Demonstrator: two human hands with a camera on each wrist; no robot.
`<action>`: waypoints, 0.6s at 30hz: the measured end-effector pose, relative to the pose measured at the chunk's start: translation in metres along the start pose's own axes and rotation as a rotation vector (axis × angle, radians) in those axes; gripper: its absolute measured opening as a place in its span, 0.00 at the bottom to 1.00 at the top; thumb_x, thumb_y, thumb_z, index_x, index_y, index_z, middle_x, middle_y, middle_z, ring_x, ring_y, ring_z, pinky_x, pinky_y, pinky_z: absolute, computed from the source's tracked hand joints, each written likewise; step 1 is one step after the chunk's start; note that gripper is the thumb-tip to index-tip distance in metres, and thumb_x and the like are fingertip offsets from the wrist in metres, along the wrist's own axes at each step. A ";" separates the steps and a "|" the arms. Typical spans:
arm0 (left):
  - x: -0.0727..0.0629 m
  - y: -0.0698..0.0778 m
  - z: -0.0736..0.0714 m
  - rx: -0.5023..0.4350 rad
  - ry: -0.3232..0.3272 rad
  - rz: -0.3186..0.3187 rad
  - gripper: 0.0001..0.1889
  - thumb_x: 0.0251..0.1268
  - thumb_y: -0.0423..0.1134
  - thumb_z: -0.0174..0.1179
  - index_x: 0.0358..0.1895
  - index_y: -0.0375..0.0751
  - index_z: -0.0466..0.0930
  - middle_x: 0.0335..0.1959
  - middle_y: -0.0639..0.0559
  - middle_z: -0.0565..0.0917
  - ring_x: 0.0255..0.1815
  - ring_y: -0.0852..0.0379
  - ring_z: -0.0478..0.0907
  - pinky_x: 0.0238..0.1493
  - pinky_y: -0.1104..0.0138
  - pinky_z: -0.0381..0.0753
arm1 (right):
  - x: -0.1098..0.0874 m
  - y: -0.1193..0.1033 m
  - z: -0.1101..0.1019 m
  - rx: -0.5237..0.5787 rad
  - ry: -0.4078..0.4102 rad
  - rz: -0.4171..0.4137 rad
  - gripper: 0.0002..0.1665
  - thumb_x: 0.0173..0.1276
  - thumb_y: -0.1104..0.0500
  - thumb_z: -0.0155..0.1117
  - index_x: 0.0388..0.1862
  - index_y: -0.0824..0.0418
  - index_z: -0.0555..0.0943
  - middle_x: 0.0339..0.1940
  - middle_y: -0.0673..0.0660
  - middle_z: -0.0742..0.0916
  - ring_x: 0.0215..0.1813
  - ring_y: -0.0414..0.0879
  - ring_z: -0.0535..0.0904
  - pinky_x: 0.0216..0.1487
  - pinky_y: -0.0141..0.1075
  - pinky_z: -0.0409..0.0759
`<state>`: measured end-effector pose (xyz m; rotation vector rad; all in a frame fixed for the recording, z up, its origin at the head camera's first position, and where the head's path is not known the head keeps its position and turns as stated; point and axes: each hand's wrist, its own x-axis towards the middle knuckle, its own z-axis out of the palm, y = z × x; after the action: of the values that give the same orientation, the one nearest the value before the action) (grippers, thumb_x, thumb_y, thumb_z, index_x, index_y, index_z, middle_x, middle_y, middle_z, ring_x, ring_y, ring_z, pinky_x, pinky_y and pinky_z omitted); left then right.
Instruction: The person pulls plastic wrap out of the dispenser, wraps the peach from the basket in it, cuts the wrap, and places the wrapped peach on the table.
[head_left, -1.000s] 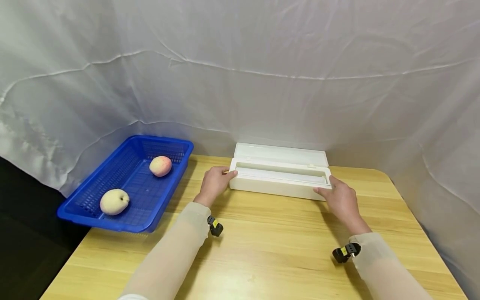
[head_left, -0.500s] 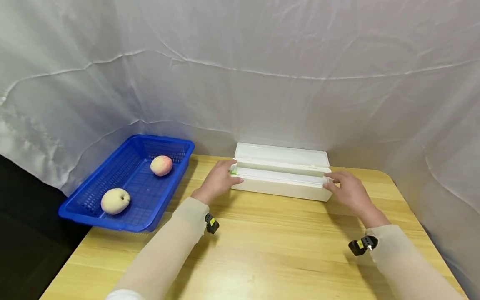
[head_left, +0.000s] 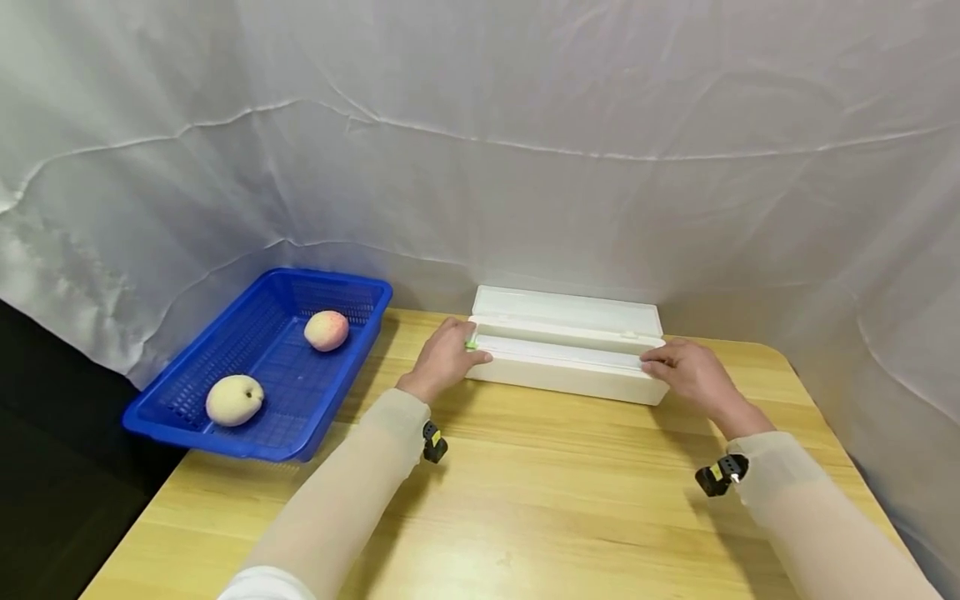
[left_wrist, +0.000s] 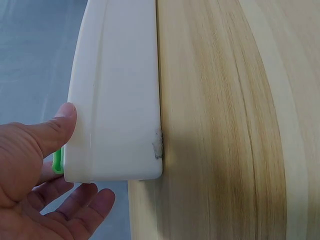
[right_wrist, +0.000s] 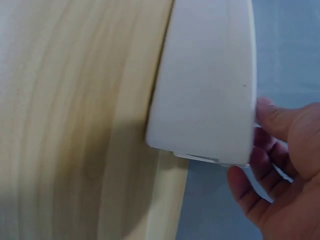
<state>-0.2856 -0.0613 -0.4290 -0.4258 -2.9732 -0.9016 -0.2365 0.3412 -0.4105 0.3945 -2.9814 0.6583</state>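
Note:
A long white box (head_left: 562, 379), like a cling film dispenser, stands near the table's back edge with its lid (head_left: 566, 310) tipped back. Along its open front runs a white bar (head_left: 558, 352) with a green piece (left_wrist: 58, 161) at its left end, like a slide cutter. My left hand (head_left: 442, 358) holds that end, thumb on the front rim, other fingers curled behind and below the box end. My right hand (head_left: 693, 379) pinches the bar's right end between thumb and fingers. The grips themselves are partly hidden behind the box in both wrist views.
To the left, a blue basket (head_left: 345, 392) overhangs the table's edge, holding a pink peach (head_left: 326, 331) and a paler peach-like fruit (head_left: 235, 400). A grey cloth (head_left: 570, 217) hangs close behind the box. The wooden table (head_left: 540, 483) extends toward me.
Both hands have gone from holding the box's ends to gripping the white bar, which has risen from deep inside to the front rim. The green piece has come into view.

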 end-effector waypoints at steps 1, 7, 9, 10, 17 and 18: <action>0.000 0.000 -0.001 0.000 -0.003 -0.004 0.38 0.71 0.52 0.70 0.76 0.36 0.71 0.70 0.39 0.76 0.70 0.44 0.75 0.73 0.52 0.75 | 0.000 -0.001 0.001 0.000 0.012 -0.004 0.16 0.80 0.56 0.63 0.55 0.66 0.88 0.48 0.66 0.89 0.48 0.61 0.83 0.50 0.56 0.80; 0.001 0.002 -0.003 -0.016 -0.022 -0.007 0.38 0.71 0.52 0.69 0.78 0.39 0.69 0.72 0.40 0.73 0.69 0.44 0.75 0.72 0.51 0.75 | 0.002 0.002 0.006 -0.037 0.111 0.007 0.16 0.84 0.57 0.56 0.50 0.68 0.85 0.43 0.63 0.86 0.41 0.56 0.80 0.44 0.52 0.77; 0.001 0.003 -0.004 -0.010 -0.023 -0.007 0.38 0.72 0.52 0.69 0.79 0.41 0.69 0.73 0.39 0.72 0.70 0.44 0.74 0.72 0.51 0.75 | 0.004 0.004 0.008 -0.041 0.147 0.008 0.16 0.85 0.57 0.54 0.51 0.69 0.83 0.46 0.65 0.85 0.42 0.59 0.80 0.46 0.55 0.77; 0.002 0.003 -0.005 -0.003 -0.026 -0.006 0.38 0.72 0.52 0.69 0.79 0.42 0.69 0.74 0.40 0.72 0.71 0.44 0.73 0.73 0.52 0.75 | 0.004 0.004 0.009 -0.038 0.158 0.014 0.17 0.86 0.57 0.53 0.51 0.69 0.83 0.46 0.66 0.85 0.43 0.60 0.80 0.47 0.57 0.77; 0.004 0.004 -0.011 0.088 -0.084 0.081 0.32 0.73 0.51 0.68 0.76 0.46 0.74 0.77 0.44 0.70 0.78 0.44 0.64 0.76 0.52 0.70 | 0.006 0.003 0.016 -0.015 0.255 0.049 0.19 0.87 0.56 0.50 0.52 0.71 0.80 0.48 0.67 0.82 0.46 0.63 0.79 0.49 0.60 0.76; 0.004 0.004 -0.012 0.103 -0.092 0.096 0.31 0.73 0.51 0.68 0.75 0.46 0.75 0.77 0.45 0.71 0.78 0.43 0.64 0.76 0.52 0.69 | 0.007 0.002 0.016 -0.008 0.267 0.050 0.19 0.87 0.56 0.50 0.52 0.71 0.80 0.48 0.68 0.82 0.47 0.64 0.79 0.50 0.61 0.76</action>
<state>-0.2898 -0.0636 -0.4171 -0.6168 -3.0334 -0.7369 -0.2439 0.3347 -0.4257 0.2131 -2.7467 0.6461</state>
